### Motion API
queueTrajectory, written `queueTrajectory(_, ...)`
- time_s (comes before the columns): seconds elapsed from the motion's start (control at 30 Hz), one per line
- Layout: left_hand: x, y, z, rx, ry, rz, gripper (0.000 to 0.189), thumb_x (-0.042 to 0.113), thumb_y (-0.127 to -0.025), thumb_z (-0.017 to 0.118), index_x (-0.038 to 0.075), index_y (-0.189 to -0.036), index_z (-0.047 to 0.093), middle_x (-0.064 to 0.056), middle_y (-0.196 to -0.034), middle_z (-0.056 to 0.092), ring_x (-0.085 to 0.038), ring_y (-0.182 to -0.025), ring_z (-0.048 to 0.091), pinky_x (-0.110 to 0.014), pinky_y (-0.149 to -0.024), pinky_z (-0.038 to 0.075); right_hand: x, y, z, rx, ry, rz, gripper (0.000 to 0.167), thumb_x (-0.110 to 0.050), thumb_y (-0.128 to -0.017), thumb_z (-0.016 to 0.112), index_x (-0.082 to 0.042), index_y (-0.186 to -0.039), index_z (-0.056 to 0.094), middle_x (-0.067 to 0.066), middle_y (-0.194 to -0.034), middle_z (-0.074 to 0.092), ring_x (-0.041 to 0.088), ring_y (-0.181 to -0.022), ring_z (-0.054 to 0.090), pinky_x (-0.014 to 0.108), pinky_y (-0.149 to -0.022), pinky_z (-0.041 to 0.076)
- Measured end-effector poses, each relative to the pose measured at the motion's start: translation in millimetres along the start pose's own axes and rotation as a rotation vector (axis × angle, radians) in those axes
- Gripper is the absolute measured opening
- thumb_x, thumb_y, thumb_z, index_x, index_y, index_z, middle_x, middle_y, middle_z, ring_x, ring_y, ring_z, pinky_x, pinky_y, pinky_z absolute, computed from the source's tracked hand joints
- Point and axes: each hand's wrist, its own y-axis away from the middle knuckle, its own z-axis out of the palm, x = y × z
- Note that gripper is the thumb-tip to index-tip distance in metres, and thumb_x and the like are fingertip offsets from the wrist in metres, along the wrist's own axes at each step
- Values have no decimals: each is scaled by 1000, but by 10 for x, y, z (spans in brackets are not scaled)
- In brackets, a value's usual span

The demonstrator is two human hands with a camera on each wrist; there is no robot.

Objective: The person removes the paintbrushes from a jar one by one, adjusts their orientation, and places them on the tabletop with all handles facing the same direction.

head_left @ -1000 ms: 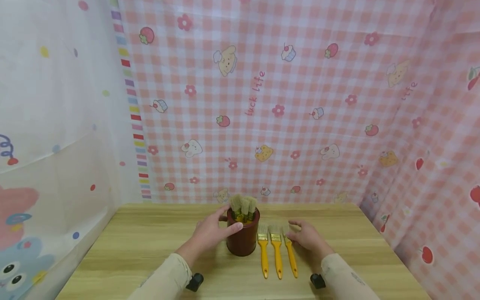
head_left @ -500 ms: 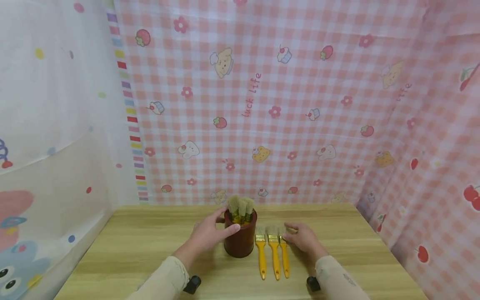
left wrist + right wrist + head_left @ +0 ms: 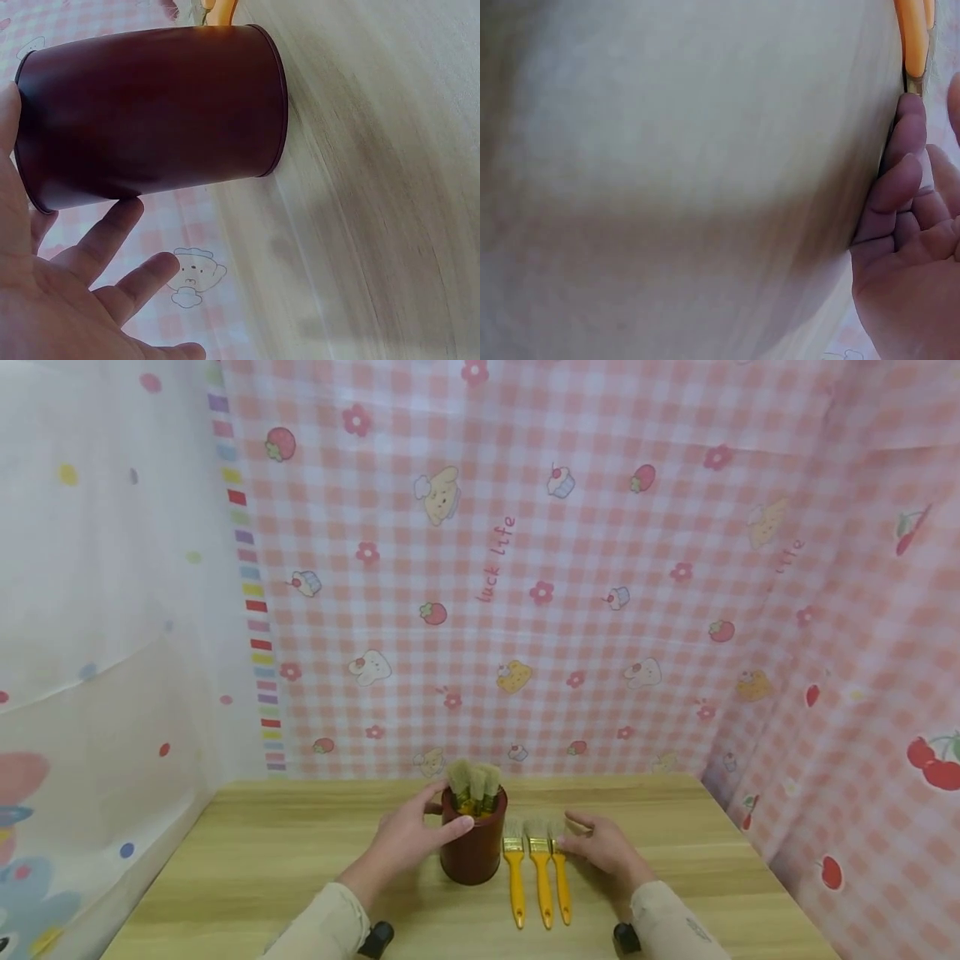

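Three yellow-handled paintbrushes (image 3: 542, 878) lie on the tabletop (image 3: 300, 852) right of the dark-red brush pot (image 3: 480, 852), which the left hand (image 3: 409, 835) grips, while the right hand (image 3: 602, 843), fingers relaxed, touches the rightmost, seemingly straightening the row, a light pinch probably needed next.

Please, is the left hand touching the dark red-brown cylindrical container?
Touching. The left wrist view shows the left hand with one fingertip against the wall of the container.
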Motion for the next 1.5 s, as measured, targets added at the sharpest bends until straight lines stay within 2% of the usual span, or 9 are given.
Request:
queueTrajectory(0.2, 3, -57, 16, -9, -29, 17, 91, 74, -90, 71, 33, -166, 41, -6, -146, 69, -39, -142, 59, -78, -122, 22, 48, 8, -34, -5, -67, 16, 65, -37, -106, 68, -2, -158, 49, 16, -123, 78, 23, -101, 76, 45, -90, 61)
queueTrajectory(0.33, -3, -47, 32, -15, -31, 14, 91, 73, -91, 71, 32, -166, 40, -7, -146, 69, -41, -142, 58, -78, -122, 23, -11, -10, -83, 11, -68, 37, 70, -44, -106, 68, -3, -159, 47, 11, -114, 78, 21, -98, 74, 45, -88, 61)
queueTrajectory(0.53, 5, 1, 41, -12, -19, -1, 90, 73, -91, 71, 32, -166, 41, -7, -148, 68, -41, -144, 56, -78, -121, 25, -587, -115, -172, 5, -106, -91, 68, -41, -105, 70, -12, -162, 45, 20, -131, 73, 33, -109, 73, 59, -100, 57)
queueTrajectory(0.67, 36, -3, 38, -29, -3, 5, 90, 74, -91, 71, 32, -166, 41, -6, -147, 69, -41, -144, 57, -79, -120, 26, -1048, -121, -161, -28, -94, -207, 64, -38, -104, 71, -20, -161, 48, 16, -133, 72, 27, -108, 72, 56, -100, 58)
queueTrajectory(0.87, 54, -3, 12, -46, 13, 9, 88, 72, -93, 71, 31, -166, 41, -5, -145, 69, -39, -144, 57, -79, -120, 24, -1411, -123, 46, -83, 12, -283, 66, -31, -99, 77, -22, -160, 51, 6, -121, 72, 19, -99, 69, 42, -87, 59)
queueTrajectory(1.1, 47, 20, -23, -38, 6, 9, 93, 72, -93, 70, 25, -167, 40, -6, -145, 69, -39, -145, 56, -79, -120, 26, -1573, -150, 330, 35, 230, -377, 67, -15, -94, 81, -18, -156, 56, 9, -113, 73, 14, -78, 66, 34, -69, 56)
queueTrajectory(1.23, 29, 39, -39, -29, 8, 7, 94, 72, -93, 71, 24, -167, 39, -5, -144, 71, -39, -145, 56, -79, -120, 26, -1666, -117, 450, 93, 365, -401, 67, -18, -93, 84, -18, -155, 57, 9, -112, 76, 11, -73, 65, 32, -66, 56)
queueTrajectory(1.37, 10, 54, -50, -27, 13, 6, 95, 73, -92, 70, 23, -167, 39, -4, -143, 71, -39, -145, 57, -80, -119, 25, -1734, -67, 530, 113, 496, -442, 69, -22, -93, 86, -18, -156, 57, 7, -101, 76, 10, -66, 58, 30, -60, 50)
queueTrajectory(1.5, 24, 64, -62, -31, 8, 5, 96, 73, -93, 69, 22, -168, 38, -6, -145, 70, -40, -145, 56, -80, -119, 27, -1753, -39, 551, 110, 479, -438, 74, -20, -92, 87, -19, -158, 54, 5, -95, 75, 9, -63, 57, 29, -58, 49)
